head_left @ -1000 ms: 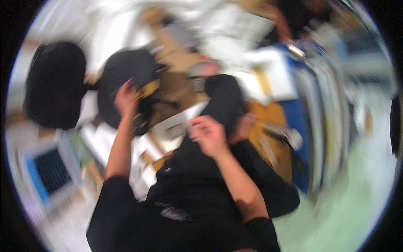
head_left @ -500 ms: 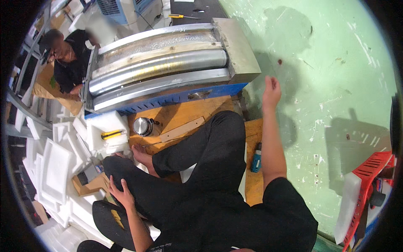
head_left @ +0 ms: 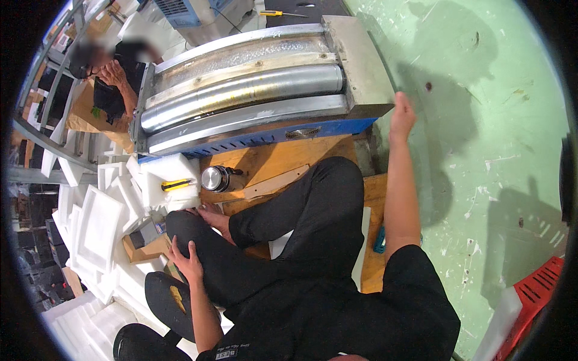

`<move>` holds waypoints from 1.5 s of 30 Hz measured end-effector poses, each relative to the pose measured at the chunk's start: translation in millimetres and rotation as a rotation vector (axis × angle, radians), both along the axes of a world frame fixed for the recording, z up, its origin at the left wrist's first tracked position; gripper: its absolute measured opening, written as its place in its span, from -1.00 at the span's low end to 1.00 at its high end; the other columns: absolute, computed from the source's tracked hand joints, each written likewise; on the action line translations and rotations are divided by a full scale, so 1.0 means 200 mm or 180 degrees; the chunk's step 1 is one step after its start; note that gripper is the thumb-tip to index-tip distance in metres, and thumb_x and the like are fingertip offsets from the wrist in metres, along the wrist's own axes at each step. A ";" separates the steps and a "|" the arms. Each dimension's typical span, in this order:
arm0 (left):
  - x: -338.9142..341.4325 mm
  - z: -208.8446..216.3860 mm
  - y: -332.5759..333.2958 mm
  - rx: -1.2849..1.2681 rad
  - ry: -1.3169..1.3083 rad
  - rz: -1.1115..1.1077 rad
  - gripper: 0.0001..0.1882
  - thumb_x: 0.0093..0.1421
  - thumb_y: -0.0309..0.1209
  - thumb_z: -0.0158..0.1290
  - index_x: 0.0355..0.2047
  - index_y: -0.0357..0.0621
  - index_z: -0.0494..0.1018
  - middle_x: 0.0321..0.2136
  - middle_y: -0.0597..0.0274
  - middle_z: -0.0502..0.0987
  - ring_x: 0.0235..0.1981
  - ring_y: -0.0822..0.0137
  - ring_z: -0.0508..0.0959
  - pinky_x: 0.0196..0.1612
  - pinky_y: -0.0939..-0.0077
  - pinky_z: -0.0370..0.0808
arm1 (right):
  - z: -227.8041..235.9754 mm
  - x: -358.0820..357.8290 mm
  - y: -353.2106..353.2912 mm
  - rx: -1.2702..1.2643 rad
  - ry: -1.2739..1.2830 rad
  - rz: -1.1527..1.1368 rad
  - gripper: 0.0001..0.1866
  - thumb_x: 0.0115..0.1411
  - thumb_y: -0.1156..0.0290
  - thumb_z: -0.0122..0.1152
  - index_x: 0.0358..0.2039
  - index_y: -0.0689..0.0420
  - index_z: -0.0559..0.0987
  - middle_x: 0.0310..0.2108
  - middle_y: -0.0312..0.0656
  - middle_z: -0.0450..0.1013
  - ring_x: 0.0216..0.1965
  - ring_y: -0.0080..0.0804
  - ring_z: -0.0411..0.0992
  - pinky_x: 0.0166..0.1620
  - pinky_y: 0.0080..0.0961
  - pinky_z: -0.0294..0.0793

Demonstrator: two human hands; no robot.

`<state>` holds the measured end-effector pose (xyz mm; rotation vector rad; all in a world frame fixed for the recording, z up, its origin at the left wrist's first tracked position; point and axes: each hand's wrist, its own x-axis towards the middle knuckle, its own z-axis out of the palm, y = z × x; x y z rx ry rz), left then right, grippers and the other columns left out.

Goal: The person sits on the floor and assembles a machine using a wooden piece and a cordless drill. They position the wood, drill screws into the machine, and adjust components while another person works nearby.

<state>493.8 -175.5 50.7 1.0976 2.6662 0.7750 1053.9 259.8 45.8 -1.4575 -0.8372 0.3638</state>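
Observation:
My right hand (head_left: pixel 402 117) is raised beside the right end of a long roller machine (head_left: pixel 265 90) with a blue base; its fingers point away from me and are smeared, and nothing shows in them. I cannot tell whether it touches the machine's metal end block (head_left: pixel 366 66). Fingers spread, my left hand (head_left: pixel 188 263) rests on my bent left knee and holds nothing. A shiny metal roller (head_left: pixel 247 96) lies along the machine's near side, streaked with yellow. Between the machine and my legs are a steel lidded cup (head_left: pixel 215 178) and a flat wooden strip (head_left: pixel 277 182).
White foam pieces (head_left: pixel 102 228) are heaped at left; a yellow cutter knife (head_left: pixel 176 185) lies on one. A teal tool (head_left: pixel 379 240) is partly hidden by my right arm. Beyond the machine lies a yellow screwdriver (head_left: pixel 280 13). A co-worker (head_left: pixel 114 84) sits far left; a red basket (head_left: pixel 530 301) stands right.
The whole view has shifted. My right hand has come closer to the machine's right end. My left hand stays on the knee. The co-worker's hand has risen toward the head.

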 end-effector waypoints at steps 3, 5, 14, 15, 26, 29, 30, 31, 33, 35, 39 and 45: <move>0.00 0.00 0.02 0.0008 0.0023 -0.0044 -0.34 0.31 -0.07 0.19 0.32 -0.07 0.34 0.19 -0.18 0.29 0.25 -0.14 0.33 0.35 0.05 0.22 | -0.04 0.00 -0.02 -0.0890 -0.0042 0.0448 -0.46 0.31 0.11 0.25 0.05 0.36 0.63 -0.08 -0.02 0.65 -0.03 -0.28 0.57 0.10 -0.36 0.46; 0.00 -0.01 0.04 0.0019 0.0013 -0.0099 -0.34 0.30 -0.07 0.20 0.31 -0.06 0.35 0.19 -0.18 0.29 0.25 -0.15 0.33 0.35 0.05 0.23 | -0.01 0.06 -0.02 -0.0986 -0.0079 0.0784 -0.47 0.31 0.12 0.25 0.06 0.36 0.62 -0.05 -0.03 0.64 0.00 -0.25 0.56 0.12 -0.32 0.44; 0.02 -0.01 0.12 0.0201 -0.0172 -0.0004 -0.35 0.20 -0.19 0.28 0.26 -0.08 0.39 0.17 -0.19 0.32 0.22 -0.17 0.37 0.31 0.05 0.29 | -0.03 0.05 0.00 -0.0331 -0.0677 0.0370 -0.41 0.38 0.07 0.16 0.16 0.36 0.53 0.00 0.00 0.58 -0.01 -0.14 0.53 0.14 -0.28 0.41; 0.02 0.00 0.12 0.0206 -0.0148 0.0025 -0.36 0.17 -0.19 0.29 0.24 -0.07 0.41 0.15 -0.19 0.33 0.21 -0.18 0.38 0.30 0.05 0.30 | -0.06 0.00 0.00 -0.0718 -0.0635 0.0458 -0.38 0.35 0.07 0.22 0.17 0.38 0.52 -0.01 0.02 0.58 -0.04 -0.17 0.52 0.12 -0.29 0.42; 0.01 0.05 0.11 0.0176 -0.0319 0.0227 -0.34 0.11 -0.15 0.32 0.23 0.08 0.43 0.15 -0.10 0.31 0.23 -0.13 0.35 0.29 0.07 0.34 | -0.06 0.06 0.03 -0.0291 0.0860 0.0971 -0.39 0.28 0.35 0.41 0.23 0.44 0.45 0.05 -0.01 0.55 -0.02 -0.35 0.52 0.09 -0.42 0.47; 0.01 0.06 0.10 0.0237 -0.0299 0.0253 -0.34 0.10 -0.14 0.33 0.22 0.08 0.43 0.15 -0.09 0.30 0.23 -0.13 0.35 0.28 0.06 0.35 | -0.10 0.09 0.05 -0.0271 0.0541 0.1088 -0.38 0.28 0.34 0.38 0.22 0.48 0.43 0.10 0.06 0.50 0.04 -0.23 0.50 0.12 -0.34 0.46; 0.01 0.06 0.09 0.0236 -0.0319 0.0262 -0.34 0.10 -0.14 0.33 0.22 0.08 0.43 0.15 -0.08 0.31 0.23 -0.13 0.35 0.28 0.06 0.36 | -0.10 0.10 0.05 -0.0261 0.0528 0.1059 -0.37 0.28 0.34 0.37 0.23 0.50 0.42 0.13 0.11 0.48 0.07 -0.17 0.48 0.14 -0.30 0.45; 0.01 0.06 0.09 0.0299 -0.0333 0.0245 -0.34 0.10 -0.14 0.33 0.22 0.08 0.43 0.15 -0.08 0.31 0.22 -0.13 0.35 0.28 0.06 0.36 | -0.10 0.11 0.04 -0.0368 0.0407 0.1092 -0.39 0.29 0.34 0.37 0.22 0.48 0.44 0.10 0.06 0.50 0.04 -0.23 0.50 0.12 -0.34 0.46; 0.00 0.05 0.08 0.0357 -0.0461 0.0291 -0.34 0.10 -0.15 0.33 0.22 0.07 0.43 0.15 -0.08 0.31 0.22 -0.13 0.35 0.27 0.05 0.36 | -0.09 0.11 0.03 -0.0549 0.0559 0.1059 -0.43 0.30 0.34 0.39 0.19 0.45 0.47 0.04 -0.05 0.56 -0.03 -0.34 0.53 0.08 -0.42 0.48; -0.01 0.05 0.06 0.0423 -0.0435 0.0243 -0.33 0.10 -0.16 0.34 0.22 0.06 0.43 0.14 -0.08 0.31 0.21 -0.14 0.36 0.27 0.04 0.36 | -0.07 0.10 0.02 -0.0380 0.0569 0.1123 -0.44 0.30 0.32 0.39 0.17 0.44 0.50 0.03 -0.06 0.57 -0.03 -0.35 0.53 0.08 -0.42 0.48; -0.01 0.04 0.05 0.0449 -0.0419 0.0217 -0.33 0.09 -0.17 0.35 0.21 0.04 0.43 0.14 -0.09 0.31 0.20 -0.13 0.37 0.27 0.04 0.35 | -0.03 0.07 0.00 -0.0392 0.0760 0.0854 -0.46 0.29 0.30 0.39 0.15 0.41 0.53 0.01 -0.09 0.58 -0.02 -0.35 0.53 0.10 -0.43 0.46; -0.02 0.04 0.04 0.0399 -0.0413 0.0250 -0.33 0.10 -0.16 0.34 0.22 0.03 0.43 0.14 -0.10 0.31 0.20 -0.13 0.37 0.28 0.06 0.34 | -0.02 0.10 -0.01 -0.0577 0.0182 0.0759 -0.37 0.30 0.16 0.34 0.17 0.45 0.51 0.06 0.09 0.55 0.06 -0.11 0.52 0.16 -0.26 0.43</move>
